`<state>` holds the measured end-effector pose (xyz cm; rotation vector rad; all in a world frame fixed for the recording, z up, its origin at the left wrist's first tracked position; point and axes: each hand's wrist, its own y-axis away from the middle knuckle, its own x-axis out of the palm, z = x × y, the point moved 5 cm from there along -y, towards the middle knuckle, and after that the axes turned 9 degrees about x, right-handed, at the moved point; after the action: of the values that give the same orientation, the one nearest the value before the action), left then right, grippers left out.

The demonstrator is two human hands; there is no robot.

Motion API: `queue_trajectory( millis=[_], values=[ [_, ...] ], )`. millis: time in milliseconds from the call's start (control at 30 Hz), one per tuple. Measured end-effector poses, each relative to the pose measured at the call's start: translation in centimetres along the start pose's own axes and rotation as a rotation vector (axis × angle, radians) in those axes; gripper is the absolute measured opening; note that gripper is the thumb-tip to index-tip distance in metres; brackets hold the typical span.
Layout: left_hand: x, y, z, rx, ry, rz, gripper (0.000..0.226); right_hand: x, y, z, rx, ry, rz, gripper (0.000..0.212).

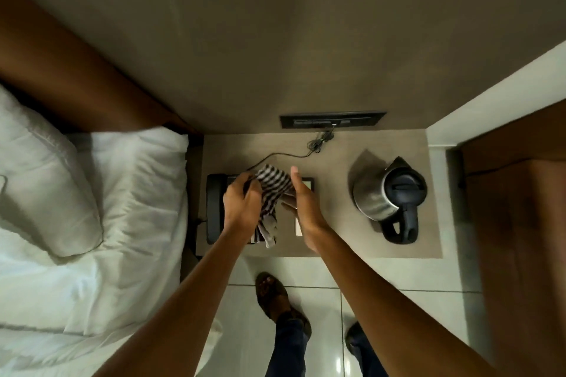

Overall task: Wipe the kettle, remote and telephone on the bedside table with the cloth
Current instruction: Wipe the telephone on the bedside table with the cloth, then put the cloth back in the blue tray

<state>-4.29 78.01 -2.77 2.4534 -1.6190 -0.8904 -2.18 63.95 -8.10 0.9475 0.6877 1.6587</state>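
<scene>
A black-and-white striped cloth (272,193) hangs between my two hands above the bedside table (330,156). My left hand (243,202) grips its left side. My right hand (306,205) lies against its right side, fingers straight and thumb tucked at the cloth's edge. Under the hands sits the dark telephone (214,208), mostly hidden, with its handset along the left. A narrow pale object (298,228) shows below my right palm; I cannot tell whether it is the remote. The steel kettle (387,196) with a black lid and handle stands apart at the table's right.
A black cord (284,154) runs from the telephone to a wall socket panel (332,121). The bed with white pillows (92,193) adjoins the table on the left. A wooden panel (520,223) stands on the right. My feet (272,294) are on the tiled floor.
</scene>
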Motion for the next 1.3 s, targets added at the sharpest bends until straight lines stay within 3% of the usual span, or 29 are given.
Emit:
queue_trajectory(
  millis=[100,233,500,733,900,1067,1200,1300],
  values=[
    [2.9,0.3,-5.1,0.024,0.195,0.002,0.02,-3.8,3.1,3.4,-0.119,-0.159,0.014,0.057],
    [9.2,1.3,-10.8,0.057,0.254,0.066,0.019,-10.4,7.0,6.9,-0.231,-0.299,-0.018,0.043],
    [26.6,6.8,-18.9,0.242,0.09,0.282,0.028,-29.2,14.4,9.4,-0.443,-0.52,-0.262,0.037],
    [43.7,15.3,-23.2,0.371,0.016,0.562,0.027,-49.0,20.9,5.4,-0.55,-0.718,-0.539,0.028],
    [53.9,21.3,-24.5,0.452,-0.059,0.722,0.013,-62.5,24.9,-0.1,-0.478,-0.934,-0.823,0.02],
    [62.2,25.6,-24.9,0.599,-0.163,0.861,0.022,-73.5,26.2,-6.4,-0.25,-0.899,-1.106,0.025],
    [67.6,27.5,-25.1,0.703,-0.256,0.928,0.026,-78.2,25.9,-9.5,-0.006,-0.73,-1.154,0.031],
    [70.9,28.4,-24.9,0.768,-0.311,0.95,0.024,-79.7,25.5,-10.2,0.075,-0.594,-1.158,0.034]
  ],
)
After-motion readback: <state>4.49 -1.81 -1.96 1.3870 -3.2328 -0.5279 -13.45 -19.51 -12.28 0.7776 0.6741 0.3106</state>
